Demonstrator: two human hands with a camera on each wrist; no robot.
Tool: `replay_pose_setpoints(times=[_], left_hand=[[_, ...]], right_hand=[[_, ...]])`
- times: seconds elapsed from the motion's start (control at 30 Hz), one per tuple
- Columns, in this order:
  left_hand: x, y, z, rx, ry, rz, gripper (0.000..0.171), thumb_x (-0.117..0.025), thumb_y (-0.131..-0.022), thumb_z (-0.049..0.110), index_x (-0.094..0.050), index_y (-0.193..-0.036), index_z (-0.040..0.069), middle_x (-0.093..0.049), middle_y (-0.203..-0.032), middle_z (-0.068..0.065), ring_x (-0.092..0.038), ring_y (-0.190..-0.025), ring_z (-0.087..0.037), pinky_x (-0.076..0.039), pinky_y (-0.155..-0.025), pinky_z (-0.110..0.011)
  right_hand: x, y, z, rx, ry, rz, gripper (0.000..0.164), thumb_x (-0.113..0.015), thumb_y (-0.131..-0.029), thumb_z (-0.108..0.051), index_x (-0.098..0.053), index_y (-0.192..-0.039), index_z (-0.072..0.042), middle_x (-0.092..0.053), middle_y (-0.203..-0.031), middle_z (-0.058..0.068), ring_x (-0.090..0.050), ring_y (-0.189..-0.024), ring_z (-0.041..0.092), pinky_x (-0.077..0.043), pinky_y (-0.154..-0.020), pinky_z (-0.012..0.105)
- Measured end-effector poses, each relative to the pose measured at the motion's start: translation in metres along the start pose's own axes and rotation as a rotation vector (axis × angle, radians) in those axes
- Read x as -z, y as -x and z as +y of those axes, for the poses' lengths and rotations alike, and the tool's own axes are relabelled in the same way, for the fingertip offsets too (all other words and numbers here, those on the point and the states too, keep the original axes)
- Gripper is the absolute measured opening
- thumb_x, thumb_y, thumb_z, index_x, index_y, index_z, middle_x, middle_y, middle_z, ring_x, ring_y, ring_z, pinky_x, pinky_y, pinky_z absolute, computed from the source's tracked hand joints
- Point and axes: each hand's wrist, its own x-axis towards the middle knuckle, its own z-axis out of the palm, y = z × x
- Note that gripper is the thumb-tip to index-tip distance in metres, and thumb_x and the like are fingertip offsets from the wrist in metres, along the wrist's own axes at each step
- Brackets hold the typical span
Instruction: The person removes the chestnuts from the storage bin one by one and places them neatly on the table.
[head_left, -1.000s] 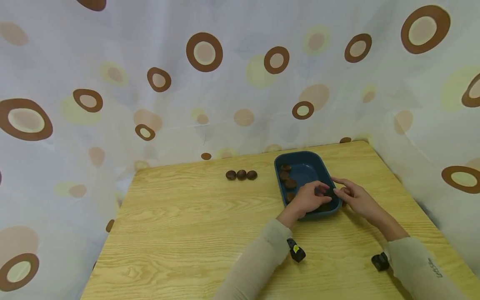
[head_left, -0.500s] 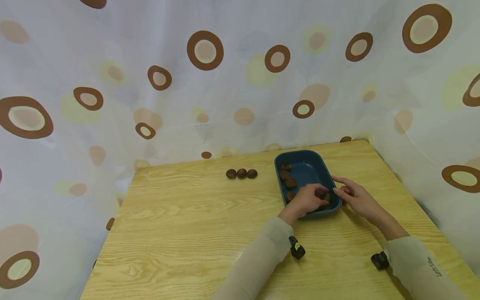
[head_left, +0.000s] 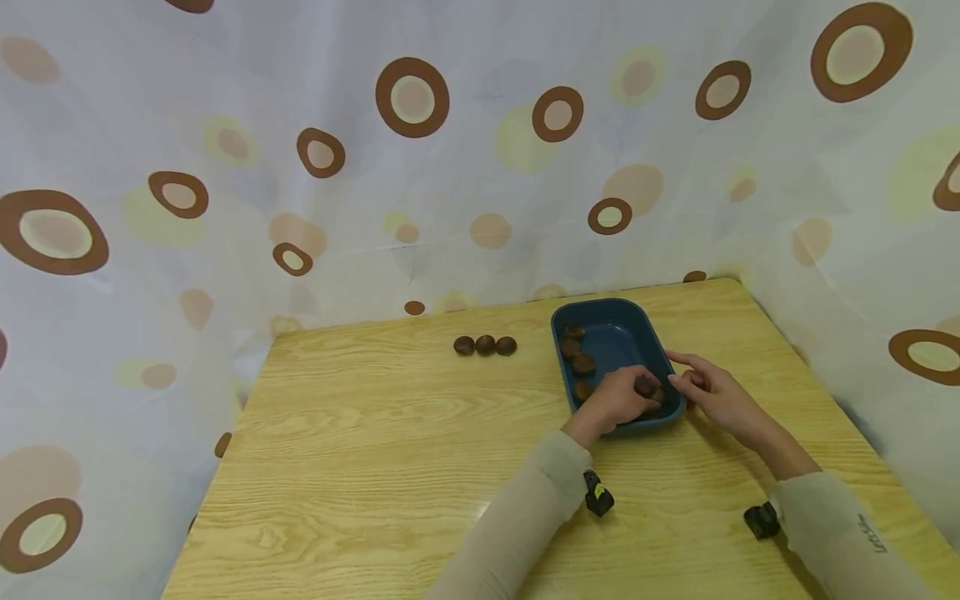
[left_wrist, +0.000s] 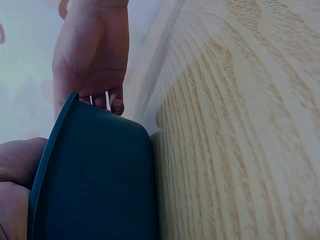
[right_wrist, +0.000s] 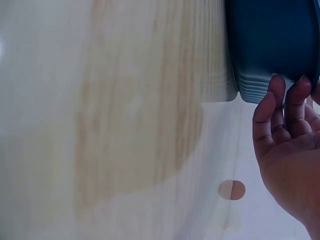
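Observation:
A dark blue tray (head_left: 606,307) stands at the back right of the wooden table. My left hand (head_left: 618,396) reaches over its near side and pinches a dark brown chestnut (head_left: 645,385) low inside. Another chestnut (head_left: 657,395) shows just beside those fingers. Along the tray's left wall lie several more chestnuts (head_left: 582,363). My right hand (head_left: 720,404) holds the tray's right side, thumb at the rim. Seen from the right wrist, its bent fingers (right_wrist: 265,112) meet the outer wall. The left wrist view shows the left hand (left_wrist: 17,172) partly hidden behind the tray wall (left_wrist: 100,170).
Left of the tray, a short row of 3 chestnuts (head_left: 485,345) lies on the table (head_left: 360,450). A white curtain with brown rings (head_left: 450,183) hangs close behind the table and along its right side. Black wrist cameras (head_left: 598,493) sit below both sleeves.
Inside the tray, my left fingers have shifted slightly, and the pinched chestnut shows more clearly now. The right hand keeps its place on the tray. The row on the table is unchanged.

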Motion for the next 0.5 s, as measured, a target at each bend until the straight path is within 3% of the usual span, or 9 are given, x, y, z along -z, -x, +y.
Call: replay_pose_setpoints(times=[0.5], left_hand=[[-0.0004, 0.0017, 0.0028, 0.047, 0.057, -0.026, 0.023, -0.062, -0.106, 0.024, -0.069, -0.126, 0.015, -0.068, -0.114, 0.000, -0.064, -0.098, -0.013, -0.055, -0.080, -0.030]], right_hand=[[0.0012, 0.0007, 0.0000, 0.003, 0.007, 0.005, 0.054, -0.048, -0.112, -0.016, -0.032, -0.159, 0.006, -0.058, -0.074, 0.004, -0.053, -0.063, 0.026, -0.051, -0.060, 0.032]])
